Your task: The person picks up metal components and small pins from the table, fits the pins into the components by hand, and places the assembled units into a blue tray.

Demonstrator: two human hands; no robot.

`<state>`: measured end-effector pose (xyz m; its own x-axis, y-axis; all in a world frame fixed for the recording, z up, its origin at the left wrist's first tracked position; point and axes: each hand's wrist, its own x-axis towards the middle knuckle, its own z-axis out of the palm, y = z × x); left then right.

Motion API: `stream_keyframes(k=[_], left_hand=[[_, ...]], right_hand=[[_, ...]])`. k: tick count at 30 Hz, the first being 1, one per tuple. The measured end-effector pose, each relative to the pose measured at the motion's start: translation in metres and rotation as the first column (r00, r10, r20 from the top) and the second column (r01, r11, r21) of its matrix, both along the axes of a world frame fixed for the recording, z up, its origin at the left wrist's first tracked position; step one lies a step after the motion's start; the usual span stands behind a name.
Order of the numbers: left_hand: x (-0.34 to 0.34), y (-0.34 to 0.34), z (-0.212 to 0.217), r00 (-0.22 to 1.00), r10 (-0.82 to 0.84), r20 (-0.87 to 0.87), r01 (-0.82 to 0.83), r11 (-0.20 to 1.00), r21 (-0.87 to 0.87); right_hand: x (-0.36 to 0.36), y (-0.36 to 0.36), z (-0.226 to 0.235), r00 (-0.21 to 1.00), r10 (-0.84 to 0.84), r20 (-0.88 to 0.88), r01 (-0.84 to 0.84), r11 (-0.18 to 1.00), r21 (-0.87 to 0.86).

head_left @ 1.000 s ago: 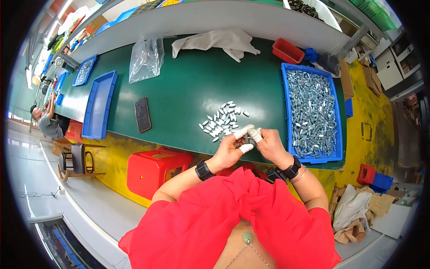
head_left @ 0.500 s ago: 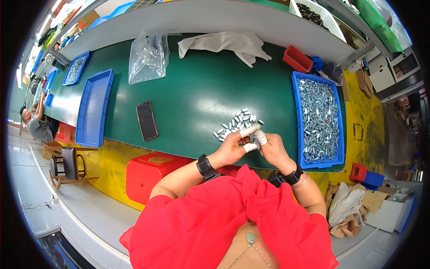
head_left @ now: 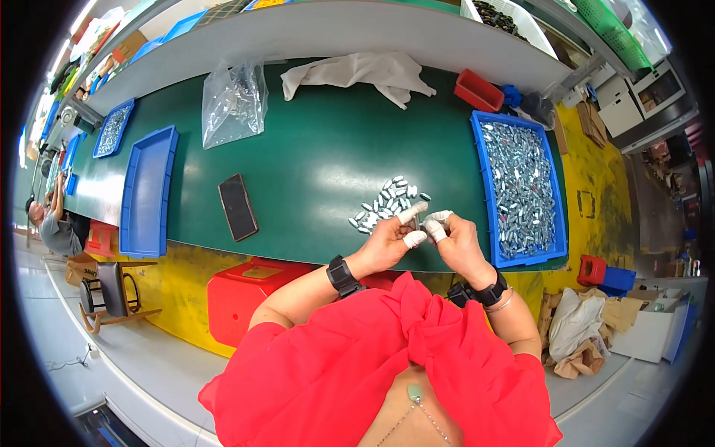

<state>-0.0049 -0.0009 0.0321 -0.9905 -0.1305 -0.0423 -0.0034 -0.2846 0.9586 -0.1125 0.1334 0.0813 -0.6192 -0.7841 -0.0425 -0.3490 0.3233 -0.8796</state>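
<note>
A long green table (head_left: 313, 156) stands on a yellow floor (head_left: 596, 201); a red box (head_left: 253, 287) sits underneath.

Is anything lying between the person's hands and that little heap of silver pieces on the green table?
Nothing visible. The left hand and right hand hover just at the near edge of the heap of silver pieces, with only bare green table between.

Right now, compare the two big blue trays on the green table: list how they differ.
The blue tray on the right is heaped with small silvery metal parts; the blue tray on the left shows only its bare bottom. The right tray lies close beside the right hand; the left tray lies far from the left hand, beyond a dark phone. Both are shallow, rectangular and lie lengthwise across the green table.
</note>
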Motion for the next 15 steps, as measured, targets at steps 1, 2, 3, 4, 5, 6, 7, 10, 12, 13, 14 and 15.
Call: stream_keyframes(k=[1, 2, 3, 4, 5, 6, 7, 10, 12, 13, 14, 15], left_hand=[[-0.001, 0.003, 0.002, 1.0, -0.007, 0.004, 0.007, 1.0, 0.003], [-0.002, 0.006, 0.004, 1.0, -0.013, -0.016, 0.013, 1.0, -0.018], [-0.004, 0.01, 0.007, 0.999, -0.018, -0.036, 0.017, 0.999, -0.039], [-0.007, 0.014, 0.008, 0.998, -0.024, -0.054, 0.02, 0.998, -0.06], [-0.009, 0.019, 0.007, 0.999, -0.024, -0.047, 0.022, 0.998, -0.059], [-0.014, 0.026, 0.005, 0.997, -0.018, -0.073, 0.016, 1.0, -0.017], [-0.019, 0.034, 0.003, 0.995, -0.01, -0.099, 0.012, 1.0, 0.023], [-0.025, 0.047, -0.004, 1.0, -0.021, 0.008, 0.02, 0.986, 0.167], [-0.027, 0.052, -0.011, 0.965, -0.089, 0.246, -0.007, 0.931, 0.366], [-0.026, 0.05, -0.02, 0.966, -0.079, 0.248, -0.017, 0.931, 0.365], [-0.023, 0.045, -0.032, 0.954, 0.033, 0.299, -0.157, 0.902, 0.402], [-0.021, 0.04, -0.038, 0.927, 0.132, 0.351, -0.285, 0.858, 0.428]], right_hand=[[-0.002, 0.004, -0.004, 1.0, 0.001, 0.03, -0.001, 1.0, 0.015], [-0.003, 0.008, -0.007, 0.998, 0.002, 0.062, -0.004, 1.0, 0.03], [-0.005, 0.013, -0.009, 0.996, 0.004, 0.094, -0.008, 0.999, 0.043], [-0.007, 0.017, -0.011, 0.995, 0.0, 0.1, -0.004, 0.999, 0.045], [-0.008, 0.018, -0.01, 0.962, -0.027, 0.273, 0.021, 0.999, 0.026], [-0.009, 0.021, -0.01, 0.897, -0.049, 0.439, 0.048, 0.999, 0.012], [-0.009, 0.024, -0.011, 0.805, -0.064, 0.59, 0.078, 0.997, 0.002], [-0.009, 0.041, -0.031, 0.939, -0.063, 0.338, 0.12, 0.981, -0.15], [-0.012, 0.056, -0.033, 0.978, -0.071, 0.198, 0.116, 0.966, -0.229], [-0.019, 0.068, -0.027, 0.99, -0.137, 0.039, 0.142, 0.972, -0.189], [-0.028, 0.08, -0.024, 0.974, -0.191, -0.125, 0.171, 0.973, -0.155], [-0.044, 0.091, -0.025, 0.955, -0.253, -0.157, 0.239, 0.965, -0.105]])
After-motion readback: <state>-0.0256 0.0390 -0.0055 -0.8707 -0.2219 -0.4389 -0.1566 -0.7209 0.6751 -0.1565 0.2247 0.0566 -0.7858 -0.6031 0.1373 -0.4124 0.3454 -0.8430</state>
